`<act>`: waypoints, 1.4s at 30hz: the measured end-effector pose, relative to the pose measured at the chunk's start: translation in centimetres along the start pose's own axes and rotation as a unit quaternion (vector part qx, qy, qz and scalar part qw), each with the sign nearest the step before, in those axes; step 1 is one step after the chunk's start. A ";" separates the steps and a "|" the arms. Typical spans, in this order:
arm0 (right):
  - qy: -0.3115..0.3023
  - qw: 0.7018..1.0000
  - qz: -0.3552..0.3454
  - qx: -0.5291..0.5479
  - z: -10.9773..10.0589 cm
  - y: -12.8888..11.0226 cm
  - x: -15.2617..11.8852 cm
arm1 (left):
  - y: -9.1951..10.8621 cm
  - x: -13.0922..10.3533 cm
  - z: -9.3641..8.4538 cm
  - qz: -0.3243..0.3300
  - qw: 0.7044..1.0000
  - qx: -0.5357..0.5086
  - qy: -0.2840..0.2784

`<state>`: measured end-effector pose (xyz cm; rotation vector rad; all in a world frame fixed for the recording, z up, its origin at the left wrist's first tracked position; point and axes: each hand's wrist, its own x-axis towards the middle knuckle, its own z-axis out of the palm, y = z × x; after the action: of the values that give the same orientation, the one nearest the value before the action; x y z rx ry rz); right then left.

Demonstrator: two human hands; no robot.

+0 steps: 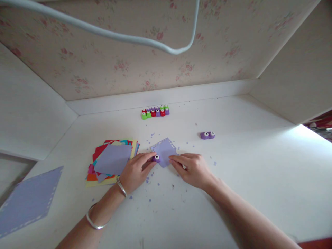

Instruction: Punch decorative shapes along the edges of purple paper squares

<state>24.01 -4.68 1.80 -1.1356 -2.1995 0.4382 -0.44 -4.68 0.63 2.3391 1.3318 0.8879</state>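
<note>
My left hand grips a small purple craft punch with a star on its white button, between thumb and fingers. The punch sits at the left edge of a lilac sheet of paper, which lies turned cornerwise and has punched holes along its upper edges. My right hand pinches the right edge of that sheet, fingers pressed together. Tiny punched paper shapes are scattered around the sheet.
Left of my hands lies a pile of coloured paper. A larger lilac sheet with punched edges is at far left. Several small punches stand in rows at the back; two purple punches are on the right. A white cable hangs above.
</note>
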 end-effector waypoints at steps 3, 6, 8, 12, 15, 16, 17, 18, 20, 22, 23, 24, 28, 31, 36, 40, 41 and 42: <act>0.025 0.997 -0.051 -0.058 -0.5 0.7 0.3 | 0.0 0.0 0.0 0.014 1.000 -0.006 -0.003; -0.013 0.993 -0.082 -0.084 -0.5 1.2 0.4 | 0.0 0.0 -0.1 0.027 1.000 -0.004 -0.001; -0.035 0.992 -0.090 -0.086 -0.4 1.2 0.3 | 0.0 0.0 -0.2 0.028 1.000 -0.001 -0.001; -0.050 0.991 -0.087 -0.084 -0.3 0.8 0.2 | -0.1 0.0 -0.3 0.027 1.000 -0.003 -0.012; -0.060 0.991 -0.090 -0.082 -0.2 0.7 0.2 | -0.3 0.0 -0.3 0.025 1.000 0.004 -0.017; -0.060 0.991 -0.094 -0.080 -0.2 0.7 0.2 | -0.3 0.0 -0.4 0.027 0.999 0.009 -0.018; -0.059 0.991 -0.096 -0.077 -0.2 0.8 0.2 | -0.4 0.0 -0.4 0.029 0.999 0.013 -0.020; -0.057 0.991 -0.098 -0.074 -0.2 0.8 0.2 | -0.4 0.0 -0.4 0.031 0.999 0.016 -0.022; -0.054 0.991 -0.097 -0.070 -0.3 1.0 0.2 | -0.5 -0.1 -0.5 0.036 0.999 0.020 -0.023; -0.053 0.992 -0.095 -0.070 -0.3 1.0 0.1 | -0.5 -0.1 -0.6 0.039 0.999 0.020 -0.024; -0.052 0.992 -0.094 -0.070 -0.4 1.0 0.1 | -0.5 -0.1 -0.6 0.040 0.999 0.020 -0.025; -0.050 0.992 -0.094 -0.071 -0.4 1.0 0.0 | -0.4 -0.1 -0.7 0.040 0.999 0.021 -0.025; -0.047 0.992 -0.094 -0.069 -0.3 1.0 -0.1 | -0.4 -0.1 -0.9 0.043 0.998 0.029 -0.025; -0.051 0.992 -0.093 -0.068 -0.2 1.1 -0.1 | -0.4 -0.2 -0.9 0.045 0.998 0.035 -0.023; -0.043 0.992 -0.094 -0.067 -0.1 1.2 -0.2 | -0.3 -0.1 -0.9 0.048 0.998 0.040 -0.020; -0.052 0.992 -0.091 -0.068 -0.1 1.2 -0.2 | -0.2 0.0 -0.9 0.051 0.998 0.039 -0.018; -0.054 0.992 -0.089 -0.068 -0.1 1.2 -0.2 | -0.2 0.0 -0.9 0.053 0.998 0.039 -0.017; -0.056 0.992 -0.088 -0.068 -0.1 1.1 -0.2 | -0.2 0.0 -0.9 0.053 0.998 0.039 -0.016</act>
<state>24.85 -4.17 1.21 -0.9953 -2.4357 0.2860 -1.20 -4.61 1.18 2.4937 1.2602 0.8397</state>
